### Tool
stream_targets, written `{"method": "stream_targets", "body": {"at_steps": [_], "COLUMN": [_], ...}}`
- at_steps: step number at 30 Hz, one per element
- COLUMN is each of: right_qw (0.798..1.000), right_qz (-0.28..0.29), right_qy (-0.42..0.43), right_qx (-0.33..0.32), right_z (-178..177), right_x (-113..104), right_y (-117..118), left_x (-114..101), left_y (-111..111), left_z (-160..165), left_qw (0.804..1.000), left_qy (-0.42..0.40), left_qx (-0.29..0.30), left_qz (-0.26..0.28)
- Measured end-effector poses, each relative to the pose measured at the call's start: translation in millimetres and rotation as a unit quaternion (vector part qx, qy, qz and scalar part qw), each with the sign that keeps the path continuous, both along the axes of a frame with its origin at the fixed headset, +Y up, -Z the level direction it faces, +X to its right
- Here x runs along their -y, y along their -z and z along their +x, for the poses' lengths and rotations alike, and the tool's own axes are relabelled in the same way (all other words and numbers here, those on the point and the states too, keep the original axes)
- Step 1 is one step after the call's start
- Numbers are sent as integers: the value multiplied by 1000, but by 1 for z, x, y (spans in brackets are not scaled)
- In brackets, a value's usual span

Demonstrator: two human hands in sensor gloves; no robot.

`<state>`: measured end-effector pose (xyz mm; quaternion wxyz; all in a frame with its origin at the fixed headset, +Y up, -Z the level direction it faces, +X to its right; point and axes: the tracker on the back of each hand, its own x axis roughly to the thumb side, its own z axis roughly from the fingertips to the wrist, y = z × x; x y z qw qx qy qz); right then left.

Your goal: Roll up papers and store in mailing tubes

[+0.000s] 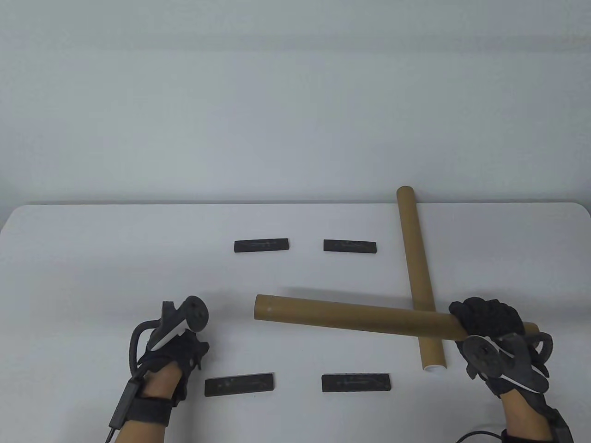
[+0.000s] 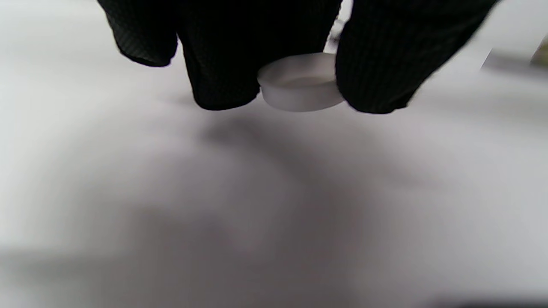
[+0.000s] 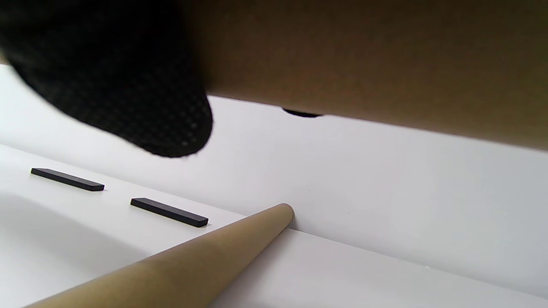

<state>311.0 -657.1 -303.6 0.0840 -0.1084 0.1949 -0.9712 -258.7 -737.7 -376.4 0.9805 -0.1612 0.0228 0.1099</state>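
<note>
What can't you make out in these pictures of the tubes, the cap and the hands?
- Held tube: its right end is hidden by the right hand in the table view.
- White cap: hidden under the left hand in the table view; only the left wrist view shows it pinched.
- Any paper inside the held tube: not visible.
- Marks on the black bars: too small.

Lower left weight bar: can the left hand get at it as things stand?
Probably, but not freely. The bar lies just right of the left hand with bare table between, yet its fingers pinch a white cap, which would need setting down first.
</note>
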Motion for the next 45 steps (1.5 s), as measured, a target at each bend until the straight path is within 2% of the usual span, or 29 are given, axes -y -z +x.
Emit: {"method": "stream_targets", "body": {"at_steps": [1,3,6,9,14,20,25,27,30,34,36,38,40,43,44,45], "right_qw": [1000,1000,1000,1000,999,999,999,999,999,999,1000,999,997,988,982,979], "right_qz": [1,3,1,4,9,15,14,15,24,14,7,-24,-42,-73,-83,-94], "right_qy": [1,5,15,17,19,28,31,33,27,28,29,34,62,119,150,160], "right_qx": [0,-2,-10,-18,-34,-33,-20,-17,-7,-8,-6,5,26,62,83,90], "right_z": [0,0,-1,-4,-9,-8,-9,-11,-13,-12,-12,-14,-11,3,11,15], "right_x": [0,0,1,1,-1,-2,-1,-1,-2,-1,-1,-1,-1,-1,0,1], "right_y": [0,0,0,-1,-3,-4,-3,-2,-4,-3,-1,1,4,9,12,13], "left_x": [-7,-17,-31,-40,-48,-52,-52,-52,-50,-49,-51,-54,-55,-55,-54,-54], "left_y": [-3,-7,-14,-19,-27,-33,-44,-48,-52,-51,-50,-50,-51,-53,-54,-54], "left_z": [-2,-3,-1,8,24,29,41,52,68,68,65,61,58,61,64,66], "left_qw": [997,974,934,891,854,838,844,858,864,867,879,911,935,952,952,951], "left_qy": [-67,-202,-332,-424,-484,-510,-486,-446,-436,-431,-408,-323,-223,-53,8,33], "left_qx": [9,69,86,127,160,146,100,121,142,151,148,146,146,166,174,178], "left_qz": [30,76,101,99,101,130,203,225,210,200,197,210,236,253,253,252]}}
